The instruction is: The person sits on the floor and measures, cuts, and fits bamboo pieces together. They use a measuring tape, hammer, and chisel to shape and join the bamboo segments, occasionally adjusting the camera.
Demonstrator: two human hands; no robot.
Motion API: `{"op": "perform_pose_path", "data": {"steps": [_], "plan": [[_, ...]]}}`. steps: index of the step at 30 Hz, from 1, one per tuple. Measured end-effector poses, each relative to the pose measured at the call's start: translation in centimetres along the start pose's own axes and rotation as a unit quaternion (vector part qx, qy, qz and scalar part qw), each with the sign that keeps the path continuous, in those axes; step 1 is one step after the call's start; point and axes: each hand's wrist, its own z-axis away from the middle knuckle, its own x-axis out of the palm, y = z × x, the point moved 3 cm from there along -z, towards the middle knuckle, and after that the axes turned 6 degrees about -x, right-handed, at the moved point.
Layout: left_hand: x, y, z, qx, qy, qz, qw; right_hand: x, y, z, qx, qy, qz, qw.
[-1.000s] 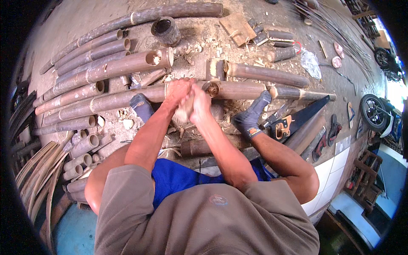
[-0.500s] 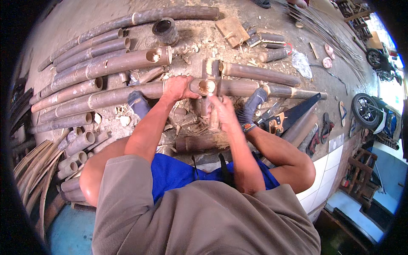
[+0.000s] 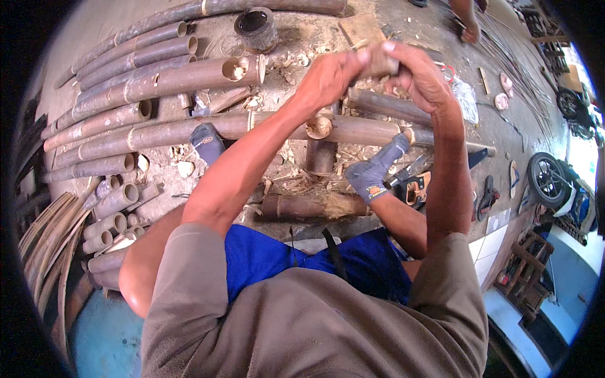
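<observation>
Both my hands are raised above the far side of the work. Between them is a short, brownish block-like piece (image 3: 377,65), too smeared by motion to name. My left hand (image 3: 334,75) grips its left end, fingers closed. My right hand (image 3: 419,75) has its thumb over the other end, fingers curled. Below them lies a long bamboo pole (image 3: 277,126) with a round hole (image 3: 318,128) cut into its top, pale chips inside. The pole rests across a short bamboo crosspiece (image 3: 321,157). My feet, in grey socks (image 3: 207,143), press near the pole on either side.
More bamboo poles (image 3: 151,85) lie to the left, one with a cut opening. A short, dark-mouthed bamboo section (image 3: 256,28) stands behind. A handsaw (image 3: 416,189) lies by my right foot. Another person's hand (image 3: 469,31) shows at far right. Wood shavings litter the floor.
My left hand has left the pole and my right hand has risen from beside the hole. Both now meet farther away around the blurred piece. Another person's arm has come in at far right.
</observation>
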Motion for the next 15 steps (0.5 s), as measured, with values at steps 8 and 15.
{"op": "perform_pose_path", "data": {"steps": [8,15], "plan": [[3.0,-8.7,1.1,-0.237,0.241,0.37,0.865,11.1,8.3,-11.2,-0.119,0.136,-0.038,0.983],[5.2,-13.3,1.1,-0.251,0.315,0.504,0.764,13.6,14.1,-17.4,0.014,-0.09,0.2,0.976]]}}
